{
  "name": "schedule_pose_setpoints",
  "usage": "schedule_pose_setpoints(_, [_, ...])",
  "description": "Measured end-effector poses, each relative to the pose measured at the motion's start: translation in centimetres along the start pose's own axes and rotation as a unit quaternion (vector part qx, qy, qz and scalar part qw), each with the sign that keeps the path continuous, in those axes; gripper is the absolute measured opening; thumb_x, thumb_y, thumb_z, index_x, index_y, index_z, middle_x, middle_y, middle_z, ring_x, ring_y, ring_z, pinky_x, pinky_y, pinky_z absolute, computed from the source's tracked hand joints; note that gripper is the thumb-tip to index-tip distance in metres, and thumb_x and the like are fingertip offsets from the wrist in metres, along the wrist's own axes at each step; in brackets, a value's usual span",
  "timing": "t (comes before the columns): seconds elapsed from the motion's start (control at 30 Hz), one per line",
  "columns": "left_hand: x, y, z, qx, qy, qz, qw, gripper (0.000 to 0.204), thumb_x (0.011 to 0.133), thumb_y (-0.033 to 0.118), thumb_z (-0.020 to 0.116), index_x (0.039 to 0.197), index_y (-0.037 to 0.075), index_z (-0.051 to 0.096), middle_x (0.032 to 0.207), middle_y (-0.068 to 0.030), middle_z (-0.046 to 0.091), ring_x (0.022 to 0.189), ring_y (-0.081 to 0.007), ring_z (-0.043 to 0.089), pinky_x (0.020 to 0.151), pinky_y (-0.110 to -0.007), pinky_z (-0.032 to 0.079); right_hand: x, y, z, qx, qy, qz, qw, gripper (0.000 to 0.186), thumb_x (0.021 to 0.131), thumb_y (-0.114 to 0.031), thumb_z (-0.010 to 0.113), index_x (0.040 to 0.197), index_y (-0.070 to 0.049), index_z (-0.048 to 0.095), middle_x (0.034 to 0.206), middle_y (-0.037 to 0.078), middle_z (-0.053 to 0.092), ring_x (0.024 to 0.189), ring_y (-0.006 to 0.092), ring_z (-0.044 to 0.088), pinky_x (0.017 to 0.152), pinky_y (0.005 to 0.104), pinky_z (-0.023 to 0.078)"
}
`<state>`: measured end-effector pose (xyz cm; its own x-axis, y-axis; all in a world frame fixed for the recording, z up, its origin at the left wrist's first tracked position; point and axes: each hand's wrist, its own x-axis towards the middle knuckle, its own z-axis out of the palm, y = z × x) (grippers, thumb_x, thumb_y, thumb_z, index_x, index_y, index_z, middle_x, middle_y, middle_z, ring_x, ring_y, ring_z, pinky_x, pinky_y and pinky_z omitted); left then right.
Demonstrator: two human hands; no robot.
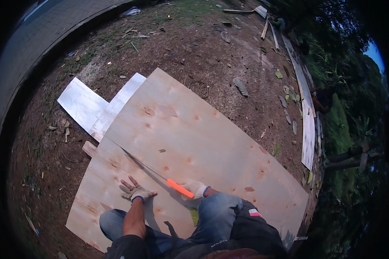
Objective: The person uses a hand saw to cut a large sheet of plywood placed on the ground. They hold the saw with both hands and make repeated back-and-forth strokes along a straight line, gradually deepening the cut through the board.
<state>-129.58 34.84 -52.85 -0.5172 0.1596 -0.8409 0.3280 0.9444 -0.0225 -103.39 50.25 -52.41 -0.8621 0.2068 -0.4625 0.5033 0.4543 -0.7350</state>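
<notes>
A large plywood sheet [212,142] with knots and patches lies under me, and my jeans-covered knees rest on it. My right hand [196,188], in a pale glove, is closed round the orange handle of a handsaw [180,188]. The saw's thin blade points away to the upper left, low over the sheet, with its shadow alongside. A fine dark line runs from near the blade's tip to the sheet's left edge. Flat on the plywood, left of the saw, my left hand [136,191] is open in a fingerless glove, fingers spread.
Pale boards [84,103] stick out from beneath the sheet at the left, beside a short wood piece [89,149]. Long planks [306,125] lie along the right, near dark greenery. Bare soil with dry leaves surrounds the sheet; a paved strip [39,47] curves along the upper left.
</notes>
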Motion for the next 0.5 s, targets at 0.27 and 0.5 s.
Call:
schedule_pose_setpoints(0.27, [0.0,0.3,0.7,0.032,0.052,-0.007,0.998,0.17,0.053,0.07,0.093,0.162,0.021,-0.028,0.166,-0.0264,-0.031,0.157,-0.0474,-0.016,0.123,-0.07,0.007,0.9,2.3,2.2,-0.083,0.081,-0.122,0.986,0.041,0.08,-0.018,0.073,0.12,-0.013,0.069,0.116,0.015,0.067,0.105,0.0378,0.063,0.09,0.0455,0.052])
schedule_pose_setpoints(0.5, [0.8,-2.9,5.0,-0.025,0.111,-0.022,0.993,0.159,0.062,0.07,0.087,0.164,0.018,-0.023,0.171,-0.0208,-0.023,0.16,-0.0428,-0.01,0.125,-0.065,0.009,0.4,1.6,5.4,0.036,0.148,-0.048,0.987,0.05,0.077,-0.018,0.076,0.125,-0.008,0.068,0.111,0.019,0.072,0.103,0.0391,0.068,0.09,0.0449,0.054])
